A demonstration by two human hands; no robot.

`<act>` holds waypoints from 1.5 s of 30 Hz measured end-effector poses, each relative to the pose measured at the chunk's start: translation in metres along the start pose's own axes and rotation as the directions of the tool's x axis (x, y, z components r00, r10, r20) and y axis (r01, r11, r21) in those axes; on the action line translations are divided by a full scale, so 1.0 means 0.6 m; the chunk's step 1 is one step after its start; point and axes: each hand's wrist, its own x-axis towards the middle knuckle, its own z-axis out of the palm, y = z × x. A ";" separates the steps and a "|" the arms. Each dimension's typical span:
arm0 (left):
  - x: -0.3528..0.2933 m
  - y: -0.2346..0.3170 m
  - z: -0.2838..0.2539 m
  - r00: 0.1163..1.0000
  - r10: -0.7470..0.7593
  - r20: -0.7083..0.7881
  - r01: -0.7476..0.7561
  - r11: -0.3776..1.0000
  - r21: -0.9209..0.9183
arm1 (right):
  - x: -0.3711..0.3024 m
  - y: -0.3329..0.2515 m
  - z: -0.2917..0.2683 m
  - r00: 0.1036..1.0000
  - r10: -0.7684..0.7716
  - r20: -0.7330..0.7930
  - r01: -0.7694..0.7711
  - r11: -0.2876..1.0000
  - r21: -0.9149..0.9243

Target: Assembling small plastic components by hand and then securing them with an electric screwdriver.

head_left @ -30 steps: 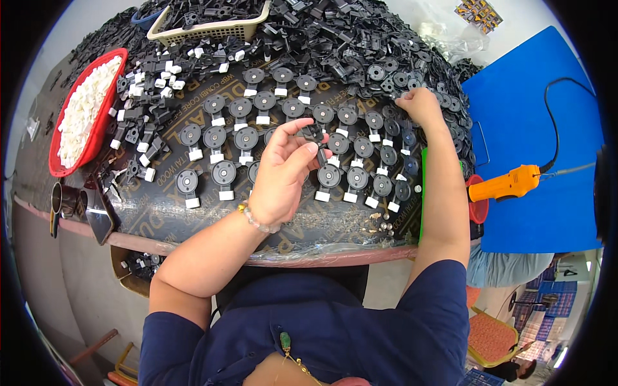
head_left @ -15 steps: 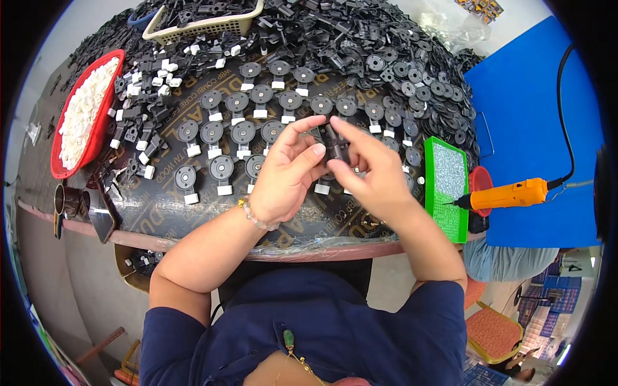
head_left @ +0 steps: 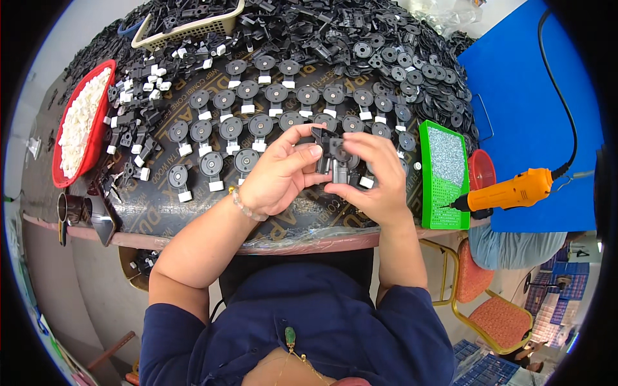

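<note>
In front of my chest I hold a small black plastic part (head_left: 337,154), made up of a flat bracket-like piece and rounded sections. My left hand (head_left: 286,168) pinches its left side between thumb and fingers. From the right, my right hand (head_left: 375,172) closes on it, thumb at the lower end and slightly blurred fingers over the upper side. Beneath and beyond my hands, rows of round black discs on black brackets with white blocks, such as this disc assembly (head_left: 210,165), lie spread on the dark table (head_left: 212,215).
A red basket of white pieces (head_left: 108,71) stands at left. Black parts (head_left: 309,32) heap up at the back, around a cream basket (head_left: 187,35). At right are a green tray (head_left: 456,222) of small metal pieces, an orange electric screwdriver (head_left: 515,191), and a red bowl (head_left: 481,168).
The black part has turned in my fingers, showing its flat bracket-like face. My right hand has drawn lower and its forearm has swung inward. The whole view has shifted slightly.
</note>
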 end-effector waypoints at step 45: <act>-0.383 0.167 -0.210 0.287 0.881 -0.376 -0.424 0.468 0.775 | 0.411 -0.297 0.430 0.613 -0.615 0.496 0.168 0.715 0.678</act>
